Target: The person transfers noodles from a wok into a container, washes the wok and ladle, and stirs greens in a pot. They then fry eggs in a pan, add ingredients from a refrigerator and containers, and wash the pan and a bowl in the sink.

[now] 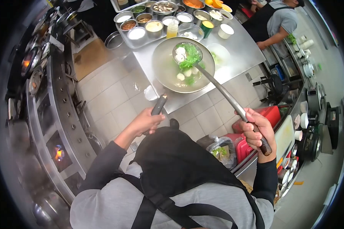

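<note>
My left hand is closed around the dark handle of a wok, which is tilted over the steel table. Cloudy broth, round whitish balls and bits of green leaf lie in the wok. My right hand grips the long handle of a ladle, its bowl above the wok. Heaped in the ladle are bright green leaves and white pieces. A white bowl with some green in it sits just right of the wok, partly hidden behind it.
Metal tubs of ingredients and a squeeze bottle crowd the far side of the steel table. Lit gas burners line the left. Another person stands at upper right. A lined bin and red containers are at right.
</note>
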{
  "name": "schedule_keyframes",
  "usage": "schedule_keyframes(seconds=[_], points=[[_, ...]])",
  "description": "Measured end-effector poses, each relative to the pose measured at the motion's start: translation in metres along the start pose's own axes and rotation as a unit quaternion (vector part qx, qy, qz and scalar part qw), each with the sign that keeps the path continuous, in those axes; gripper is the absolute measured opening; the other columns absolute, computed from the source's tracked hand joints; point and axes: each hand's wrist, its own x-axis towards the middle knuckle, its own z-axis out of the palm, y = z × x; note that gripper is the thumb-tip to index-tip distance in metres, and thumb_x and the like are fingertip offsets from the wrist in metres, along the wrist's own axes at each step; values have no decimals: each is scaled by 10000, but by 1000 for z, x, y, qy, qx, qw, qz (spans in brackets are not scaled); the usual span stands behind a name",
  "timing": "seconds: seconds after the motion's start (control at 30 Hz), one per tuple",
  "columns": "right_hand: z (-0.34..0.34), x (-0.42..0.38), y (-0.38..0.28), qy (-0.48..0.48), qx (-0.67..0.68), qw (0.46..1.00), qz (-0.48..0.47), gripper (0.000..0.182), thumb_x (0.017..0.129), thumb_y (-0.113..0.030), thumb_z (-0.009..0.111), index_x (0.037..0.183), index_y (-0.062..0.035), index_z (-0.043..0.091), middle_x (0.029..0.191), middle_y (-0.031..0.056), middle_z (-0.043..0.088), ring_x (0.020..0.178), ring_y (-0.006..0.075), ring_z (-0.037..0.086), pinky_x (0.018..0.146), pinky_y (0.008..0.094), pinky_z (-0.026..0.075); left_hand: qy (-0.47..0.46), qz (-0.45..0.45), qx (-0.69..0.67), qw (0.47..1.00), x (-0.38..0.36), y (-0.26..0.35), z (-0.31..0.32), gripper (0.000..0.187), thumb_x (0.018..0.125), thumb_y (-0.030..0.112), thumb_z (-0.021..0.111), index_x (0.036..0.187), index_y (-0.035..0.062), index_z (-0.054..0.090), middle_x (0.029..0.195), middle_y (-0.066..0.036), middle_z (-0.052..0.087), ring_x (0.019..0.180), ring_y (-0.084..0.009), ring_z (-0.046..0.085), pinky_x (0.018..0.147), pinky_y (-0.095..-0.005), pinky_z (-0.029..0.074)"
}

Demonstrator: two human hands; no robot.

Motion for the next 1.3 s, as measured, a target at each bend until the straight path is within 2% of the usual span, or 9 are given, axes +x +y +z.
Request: schedule_keyframes(seconds=[0.07,0.3,0.53,0.7,0.83,0.9,1.0,1.27,1.3], points=[[-7,-7,-7,-7,34,999,-13,279,1034,-157,426,1266,-15,488,723,38,472,375,40,354,278,203,346,12,11,-10,1000,0,3,4,183,916,114,645,943,88,465,612,54,406,435,-45,372,375,-231,313],[-14,-30,-34,-62,106,989,-79,331,1049,-152,387,1304,48,448,746,78,507,410,69,463,288,223,419,2,25,-12,1000,3,8,8,179,922,117,647,923,94,470,617,60,411,443,-37,375,376,-225,311],[-31,-31,-47,-38,87,987,-131,326,1050,-162,396,1280,56,470,723,67,499,405,65,455,297,220,421,31,16,-16,999,-1,11,10,183,927,125,643,957,103,464,621,59,417,448,-37,359,384,-220,307],[-53,-15,-46,31,42,990,-134,161,1029,-170,479,1109,-37,524,707,32,485,397,36,392,289,197,337,59,25,-7,998,-2,18,13,179,920,112,639,968,92,468,636,46,421,450,-40,362,380,-219,313],[-82,-1,-40,31,42,990,-128,68,1010,-159,526,1033,-121,475,715,23,490,414,38,396,295,202,324,82,24,20,996,-8,33,22,182,914,112,642,970,88,470,642,39,430,446,-43,370,376,-219,317],[-93,6,-37,40,40,990,-130,73,1007,-159,531,1038,-127,474,718,21,492,421,41,401,299,205,323,98,28,10,995,-9,41,23,194,903,103,650,964,73,467,640,28,446,443,-50,393,376,-230,355],[-103,13,-33,56,35,989,-134,106,996,-168,556,1038,-144,462,723,19,494,436,44,402,320,207,318,109,35,35,993,-9,52,29,186,907,123,645,971,80,475,641,37,439,440,-44,379,365,-222,317],[-118,24,-20,138,-117,972,-148,289,973,-161,556,1196,-96,384,702,-4,467,430,49,405,332,235,343,122,32,56,990,-4,78,53,171,918,120,640,975,84,483,629,38,423,432,-51,380,365,-225,324],[-118,24,-18,147,-188,958,-160,325,953,-171,578,1194,-70,384,708,4,469,446,59,427,344,244,361,132,32,45,990,-2,78,55,168,919,122,641,980,87,488,628,39,419,430,-51,376,365,-223,317]])
